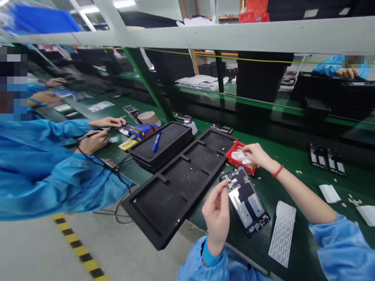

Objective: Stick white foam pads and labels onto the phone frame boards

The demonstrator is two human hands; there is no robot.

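Note:
My left hand [217, 214] grips the near left edge of an opened phone body [245, 200] that lies on the green bench, its inner boards and two silver patches showing. My right hand [256, 154] reaches into a small red tray [233, 153] just beyond the phone and pinches a crumpled white film [240, 157]. A red bead bracelet [277, 171] sits on that wrist.
A long black foam tray [175, 183] with several pockets overhangs the bench edge to my left; a stacked black tray [170, 141] holds a blue pen [156, 142]. A sticker sheet [281, 232] lies at right. A co-worker in blue [43, 164] works at left with tweezers.

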